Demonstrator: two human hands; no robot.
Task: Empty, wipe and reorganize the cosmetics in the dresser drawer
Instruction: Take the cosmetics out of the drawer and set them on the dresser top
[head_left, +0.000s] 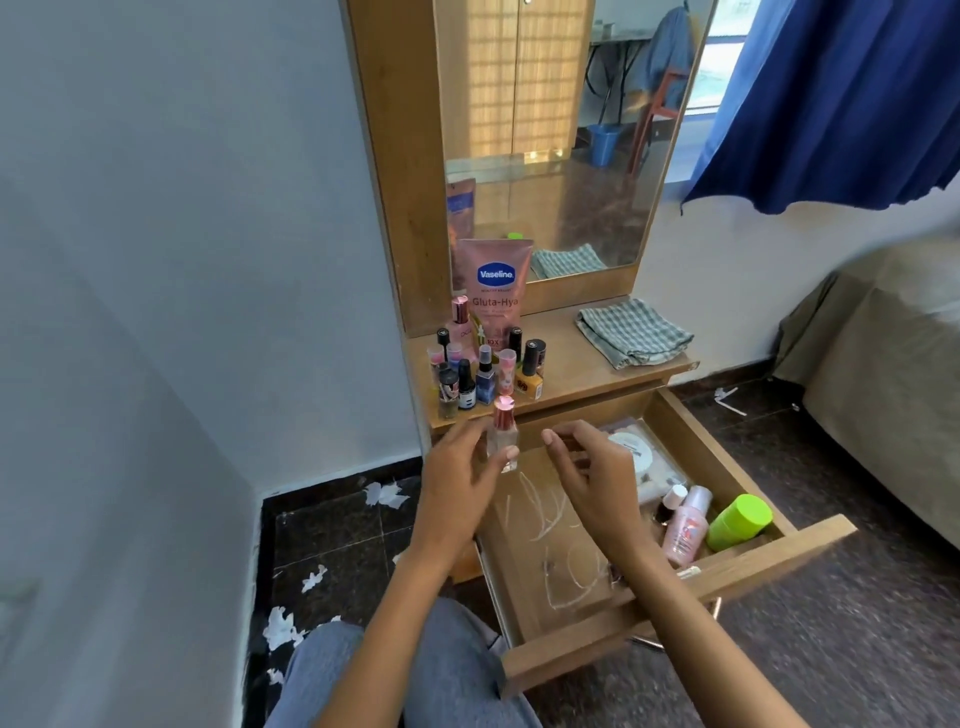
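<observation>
The wooden dresser drawer (748, 566) is pulled out, its bare bottom marked with white scribbles. My left hand (462, 467) holds a small clear bottle with a rose-gold cap (503, 431) upright above the drawer's left rear corner. My right hand (592, 478) hovers beside it over the drawer, fingers loosely curled and holding nothing. At the drawer's right end lie a pink bottle (687, 527), a lime-green jar (740, 521), a white round compact (631, 449) and other small items. Several nail polishes and small bottles (485, 374) stand on the dresser shelf before a pink Vaseline tube (496, 291).
A folded checked cloth (634, 332) lies on the right of the shelf (571, 364) under the mirror (561, 130). My knees in jeans (452, 670) are below the drawer. A bed (883, 389) stands to the right, a blue curtain (841, 98) above it. White scraps litter the dark floor.
</observation>
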